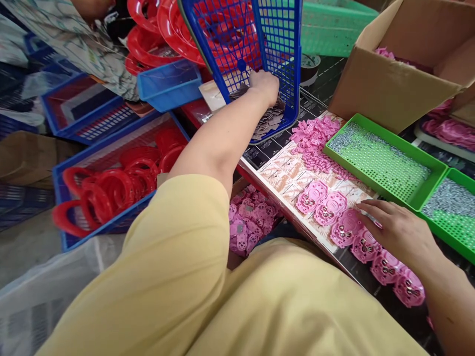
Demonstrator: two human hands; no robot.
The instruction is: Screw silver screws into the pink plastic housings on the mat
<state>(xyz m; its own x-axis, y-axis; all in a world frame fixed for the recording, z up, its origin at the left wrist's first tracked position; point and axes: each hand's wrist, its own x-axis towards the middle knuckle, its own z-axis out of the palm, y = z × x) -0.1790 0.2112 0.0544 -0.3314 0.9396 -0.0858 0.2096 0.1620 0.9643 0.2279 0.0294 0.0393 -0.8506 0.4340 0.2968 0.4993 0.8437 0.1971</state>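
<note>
My left hand (264, 86) reaches into a tipped blue lattice basket (243, 64) over a heap of flat grey pieces (269, 121). Its fingers look curled; what they hold, if anything, is hidden. My right hand (399, 227) is open, fingers stretched out beside a row of pink plastic casings on the table edge. Its fingertips are at a pink casing (347, 227) in the middle of the row. Shiny metal parts show on several casings, such as the pink casing nearest my body (408, 288).
Small pink parts (315, 141) lie heaped beside a green tray (386, 160) of tiny metal pieces. A cardboard box (393, 74) stands behind. Below the table edge is a pile of pink pieces (252, 217). Red rings fill a blue crate (59, 198) at left; a person (85, 44) is beyond.
</note>
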